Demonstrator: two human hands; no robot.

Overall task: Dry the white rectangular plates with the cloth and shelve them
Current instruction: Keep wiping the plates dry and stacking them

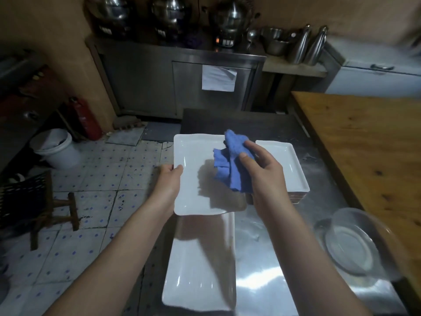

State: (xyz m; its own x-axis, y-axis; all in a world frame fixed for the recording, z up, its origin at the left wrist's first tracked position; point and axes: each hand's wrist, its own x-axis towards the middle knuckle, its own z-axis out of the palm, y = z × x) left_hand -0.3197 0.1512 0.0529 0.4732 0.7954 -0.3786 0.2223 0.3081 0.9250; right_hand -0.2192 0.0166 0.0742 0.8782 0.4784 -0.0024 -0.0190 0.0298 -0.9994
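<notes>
Left hand (169,176): grips the left rim of the white rectangular plate (193,179), held up over the steel counter's (262,247) left edge.
Right hand (262,169): pinches the bunched blue cloth (232,160) — its tail hangs over the plate's middle.
Drying well: spread the cloth flat, wipe into the rim corners — keep the plate level.

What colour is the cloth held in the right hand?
Blue. The cloth hangs from the right hand over the held white plate, clearest in the head view.
</notes>
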